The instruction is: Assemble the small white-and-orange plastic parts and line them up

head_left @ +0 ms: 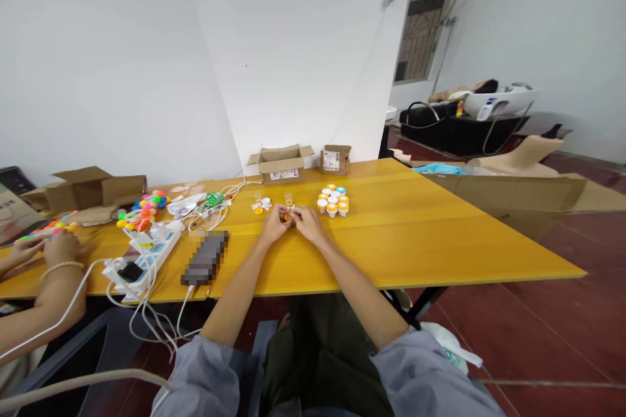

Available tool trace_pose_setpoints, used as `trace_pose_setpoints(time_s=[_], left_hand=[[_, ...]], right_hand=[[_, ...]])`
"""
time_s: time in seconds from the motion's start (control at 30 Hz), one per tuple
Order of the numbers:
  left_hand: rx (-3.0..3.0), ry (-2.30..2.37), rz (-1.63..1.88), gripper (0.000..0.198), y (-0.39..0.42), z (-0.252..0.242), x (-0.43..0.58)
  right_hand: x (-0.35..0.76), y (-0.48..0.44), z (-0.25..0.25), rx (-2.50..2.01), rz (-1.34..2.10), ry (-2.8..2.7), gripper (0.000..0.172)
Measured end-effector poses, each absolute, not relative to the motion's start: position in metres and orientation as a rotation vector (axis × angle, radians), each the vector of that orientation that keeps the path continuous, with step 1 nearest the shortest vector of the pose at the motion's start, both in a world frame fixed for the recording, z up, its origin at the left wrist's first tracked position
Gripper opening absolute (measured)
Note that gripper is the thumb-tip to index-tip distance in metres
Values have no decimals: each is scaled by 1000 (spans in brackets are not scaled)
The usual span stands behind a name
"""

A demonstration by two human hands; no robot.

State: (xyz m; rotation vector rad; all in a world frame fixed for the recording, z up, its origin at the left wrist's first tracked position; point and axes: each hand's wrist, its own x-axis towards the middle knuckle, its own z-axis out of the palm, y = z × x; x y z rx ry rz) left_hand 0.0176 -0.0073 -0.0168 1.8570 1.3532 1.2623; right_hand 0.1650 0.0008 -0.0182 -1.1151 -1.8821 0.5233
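Observation:
My left hand (276, 224) and my right hand (308, 224) meet over the table, fingertips pinched close together. Between them shows a small round orange cap (288, 217), with a bit of white beside it at the right fingertips. The left fingers close on the cap; what the right fingers pinch is too small to make out. Just beyond the hands stands a clear plastic cup (288, 198). Left of it are another clear cup (258, 198), small white parts (266, 202) and a loose orange ring (259, 211). Several capped little jars (332, 201) stand grouped to the right.
Two cardboard boxes, one open (282, 166) and one smaller (336, 160), stand by the wall. A phone (206, 258), a power strip (155, 254) with cables and colourful beads (147, 208) lie left. Another person's hands (53, 247) work at the far left.

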Motion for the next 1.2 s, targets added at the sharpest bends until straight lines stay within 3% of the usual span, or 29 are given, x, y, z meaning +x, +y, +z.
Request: trace_pose_setpoints(time_s=[0.63,1.2], left_hand=[[1632,1240,1299,43,-3,-16,13],[1716,1207,1265,40,-1,-20,13]], right_hand=[[167,-6,-18,-1064,377,-2052,31],[167,-1,-22,-1037,362,-2016,16]])
